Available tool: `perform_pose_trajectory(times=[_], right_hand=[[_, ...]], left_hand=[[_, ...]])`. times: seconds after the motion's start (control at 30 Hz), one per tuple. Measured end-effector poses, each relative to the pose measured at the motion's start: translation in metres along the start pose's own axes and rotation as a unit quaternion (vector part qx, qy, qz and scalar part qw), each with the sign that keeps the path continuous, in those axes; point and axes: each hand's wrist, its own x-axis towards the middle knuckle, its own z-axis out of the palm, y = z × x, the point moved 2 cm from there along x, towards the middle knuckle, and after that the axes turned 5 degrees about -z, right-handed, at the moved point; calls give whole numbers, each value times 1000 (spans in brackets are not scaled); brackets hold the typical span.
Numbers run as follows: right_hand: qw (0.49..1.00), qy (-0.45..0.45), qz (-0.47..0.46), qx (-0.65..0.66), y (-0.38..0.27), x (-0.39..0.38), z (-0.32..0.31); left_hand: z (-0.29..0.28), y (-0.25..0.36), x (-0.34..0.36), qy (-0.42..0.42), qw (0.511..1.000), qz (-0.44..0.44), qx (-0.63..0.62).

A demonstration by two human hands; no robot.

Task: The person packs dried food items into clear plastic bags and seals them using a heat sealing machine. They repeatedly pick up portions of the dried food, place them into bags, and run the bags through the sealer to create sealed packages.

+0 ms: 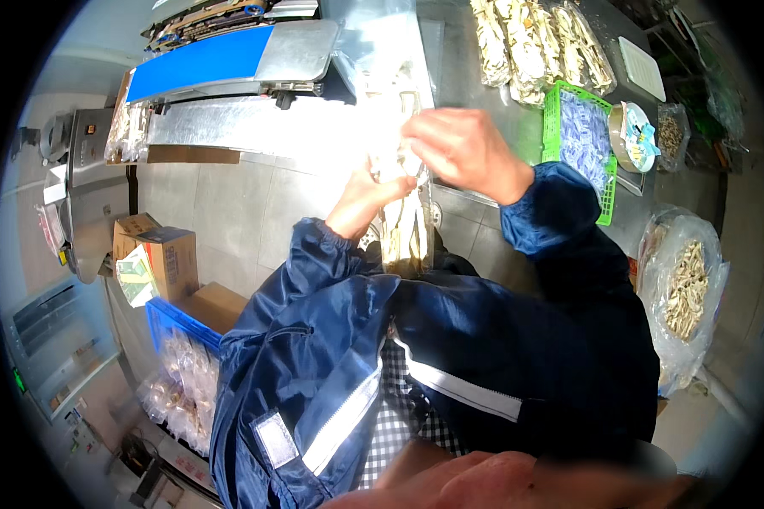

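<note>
My left hand [369, 197] is wrapped round a long clear plastic bag [405, 229] of pale dried strips, its thumb lying across the front. The bag stretches from the metal table down toward my body. Just above and to the right of that thumb, my right hand [458, 151] is closed, its fingertips pinched together at the bag's upper part. Strong glare washes out this area, so what the right fingertips hold cannot be made out.
Several filled bags of dried strips [535, 42] lie at the back right. Nearer stands a green basket [552, 123] of small blue-and-white packets, beside a round tin [628, 136]. A machine with a blue top [199, 68] is at the back left. Cardboard boxes [170, 259] and a blue crate [165, 322] are left.
</note>
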Motion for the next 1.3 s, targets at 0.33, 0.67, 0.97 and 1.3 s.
perform_pose_trajectory(times=[0.33,0.67,0.97,1.3], right_hand=[[992,-116,-47,-14,9,5,7],[950,-155,-71,-261,-6,-2,43],[953,-142,-38,-266,7,-20,53],[900,-259,210,-281,5,-30,53]], left_hand=[[-6,2,-3,-1,999,-36,-2],[-17,-17,9,-12,997,-76,-12],[-15,-19,10,22,1000,-11,-11],[-13,-38,20,22,999,-17,26]])
